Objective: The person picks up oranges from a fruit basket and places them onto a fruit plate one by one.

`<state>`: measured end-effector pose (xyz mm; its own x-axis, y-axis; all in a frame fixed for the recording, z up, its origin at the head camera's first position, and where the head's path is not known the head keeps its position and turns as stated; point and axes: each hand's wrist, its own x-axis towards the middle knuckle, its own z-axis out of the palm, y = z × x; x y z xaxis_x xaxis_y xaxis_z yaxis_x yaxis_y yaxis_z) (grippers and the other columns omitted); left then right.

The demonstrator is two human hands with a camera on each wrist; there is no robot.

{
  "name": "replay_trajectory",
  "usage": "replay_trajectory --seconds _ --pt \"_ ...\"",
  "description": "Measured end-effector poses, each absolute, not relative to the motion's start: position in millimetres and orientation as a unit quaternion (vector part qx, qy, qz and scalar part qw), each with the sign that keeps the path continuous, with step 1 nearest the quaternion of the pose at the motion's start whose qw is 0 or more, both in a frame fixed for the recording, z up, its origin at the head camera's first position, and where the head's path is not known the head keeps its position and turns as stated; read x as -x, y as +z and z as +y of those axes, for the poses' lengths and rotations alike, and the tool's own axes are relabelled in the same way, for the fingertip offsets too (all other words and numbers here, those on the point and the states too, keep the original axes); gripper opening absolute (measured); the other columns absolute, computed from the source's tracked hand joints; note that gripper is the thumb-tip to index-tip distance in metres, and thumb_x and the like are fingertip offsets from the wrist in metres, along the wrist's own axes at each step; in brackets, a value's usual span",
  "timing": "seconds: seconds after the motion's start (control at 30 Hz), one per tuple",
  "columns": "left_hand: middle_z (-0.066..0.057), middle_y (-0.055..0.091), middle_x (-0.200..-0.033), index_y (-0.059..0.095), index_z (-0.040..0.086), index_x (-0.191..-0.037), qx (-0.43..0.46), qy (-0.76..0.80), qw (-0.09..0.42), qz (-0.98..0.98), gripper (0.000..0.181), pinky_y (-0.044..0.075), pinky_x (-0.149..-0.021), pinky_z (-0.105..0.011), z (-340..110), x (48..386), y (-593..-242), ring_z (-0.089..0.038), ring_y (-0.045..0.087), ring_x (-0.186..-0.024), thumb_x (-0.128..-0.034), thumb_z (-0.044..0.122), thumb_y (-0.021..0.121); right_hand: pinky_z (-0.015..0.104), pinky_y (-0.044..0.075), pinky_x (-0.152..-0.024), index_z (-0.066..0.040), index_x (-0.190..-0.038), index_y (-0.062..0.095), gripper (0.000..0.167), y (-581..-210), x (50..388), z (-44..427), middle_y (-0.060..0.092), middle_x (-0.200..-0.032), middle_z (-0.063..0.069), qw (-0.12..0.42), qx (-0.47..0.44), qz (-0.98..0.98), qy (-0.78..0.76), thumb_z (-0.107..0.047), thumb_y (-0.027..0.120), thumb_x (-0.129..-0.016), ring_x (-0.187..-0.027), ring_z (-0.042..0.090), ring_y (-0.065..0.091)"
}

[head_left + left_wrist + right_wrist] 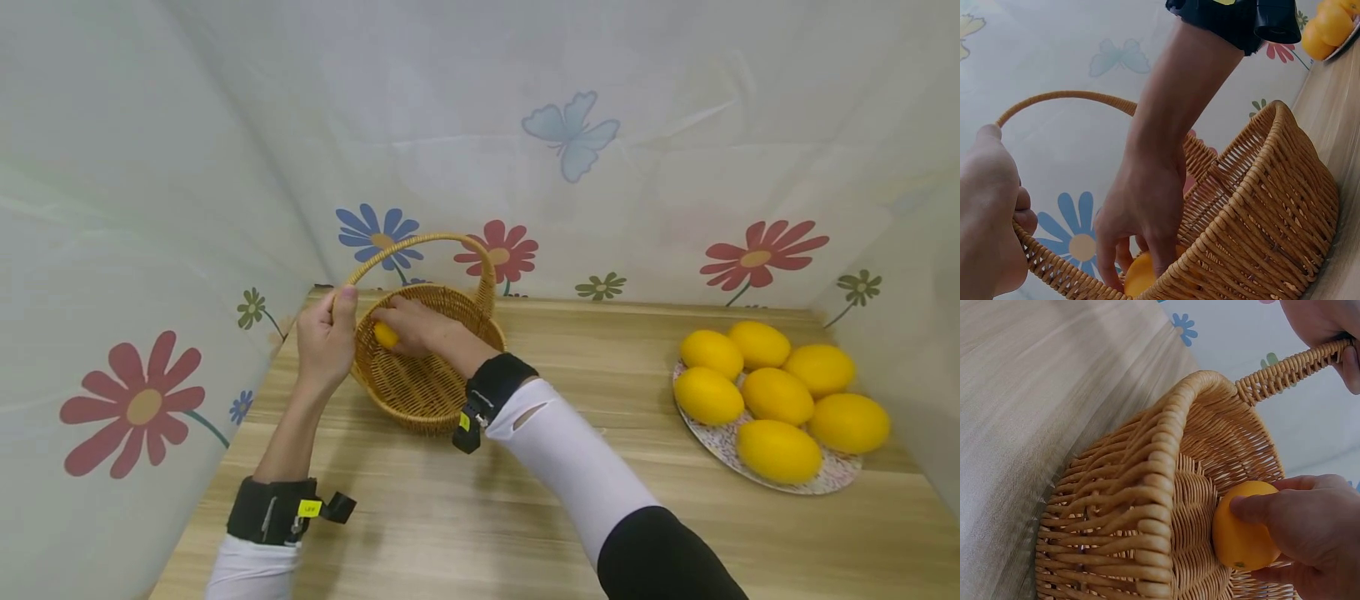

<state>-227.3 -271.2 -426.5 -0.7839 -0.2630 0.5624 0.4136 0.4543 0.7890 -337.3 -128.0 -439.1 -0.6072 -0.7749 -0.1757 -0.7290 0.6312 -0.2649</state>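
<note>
A wicker basket (427, 422) with a tall arched handle (427, 239) stands toward the back left of the wooden table. My left hand (324, 343) grips the left side of that handle, fingers curled round it. Inside the basket, my right hand (417, 327) holds a yellow lemon (1244, 532) between thumb and fingers. The right wrist view shows this lemon close to the woven inner wall; whether it touches the basket I cannot tell. No other fruit shows on the visible part of the basket floor.
At the right of the table, a patterned plate (838, 477) carries several yellow lemons (780, 452). A pale curtain (645, 183) with printed flowers and a butterfly hangs behind the table and along both sides.
</note>
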Motion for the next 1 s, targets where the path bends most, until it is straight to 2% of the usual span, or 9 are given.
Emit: replay_trajectory --seconds 0.17,0.3,0.47,0.63,0.83,1.0 --pt "0.012 0.036 -0.058 0.042 0.005 -0.069 0.042 -0.520 0.325 -0.789 0.054 0.020 -0.049 -0.018 -269.3 227.2 -427.1 -0.004 0.028 -0.051 -0.1173 0.024 0.056 0.045 0.051 -0.127 -0.020 -0.171 0.047 0.062 -436.9 332.3 -124.7 0.050 -0.164 0.015 0.129 0.423 0.894 -0.072 -0.022 0.070 -0.113 -0.144 0.031 0.056" --pt "0.012 0.036 -0.058 0.041 0.008 -0.069 0.038 -0.523 0.319 -0.789 0.053 0.020 -0.049 -0.019 -268.8 226.2 -426.9 -0.004 0.028 -0.051 -0.1173 0.024 0.056 0.044 0.050 -0.127 -0.024 -0.170 0.048 0.063 -445.8 340.3 -124.8 0.050 -0.165 0.012 0.132 0.427 0.892 -0.068 -0.023 0.072 -0.111 -0.144 0.029 0.055" --pt "0.013 0.037 -0.058 0.041 0.004 -0.070 0.036 -0.524 0.319 -0.789 0.056 0.021 -0.049 -0.019 -269.7 225.6 -426.4 -0.003 0.028 -0.051 -0.1180 0.028 0.055 0.044 0.051 -0.125 -0.028 -0.169 0.049 0.067 -445.9 340.2 -119.5 0.050 -0.164 0.010 0.126 0.429 0.891 -0.078 -0.024 0.076 -0.108 -0.143 0.028 0.053" --pt "0.013 0.037 -0.058 0.040 0.000 -0.071 0.042 -0.529 0.316 -0.787 0.058 0.020 -0.048 -0.019 -270.6 225.2 -426.5 -0.003 0.028 -0.051 -0.1186 0.030 0.054 0.045 0.051 -0.124 -0.019 -0.168 0.052 0.067 -421.6 320.1 -104.0 0.052 -0.162 0.014 0.106 0.450 0.880 -0.108 -0.021 0.079 -0.106 -0.142 0.031 0.055" --pt "0.013 0.036 -0.057 0.040 0.000 -0.070 0.049 -0.535 0.320 -0.780 0.058 0.019 -0.047 -0.019 -270.3 225.6 -427.2 -0.002 0.027 -0.050 -0.1185 0.030 0.054 0.046 0.050 -0.125 -0.015 -0.163 0.058 0.064 -409.4 311.4 -86.3 0.054 -0.163 0.014 0.066 0.471 0.866 -0.156 -0.019 0.081 -0.104 -0.143 0.032 0.055" --pt "0.014 0.035 -0.057 0.039 0.006 -0.069 0.058 -0.533 0.326 -0.779 0.056 0.018 -0.048 -0.019 -270.0 227.1 -428.0 -0.001 0.026 -0.050 -0.1182 0.029 0.054 0.049 0.047 -0.129 -0.015 -0.159 0.061 0.060 -398.5 302.7 -65.7 0.056 -0.164 0.017 0.026 0.489 0.853 -0.178 -0.020 0.081 -0.103 -0.148 0.035 0.055"
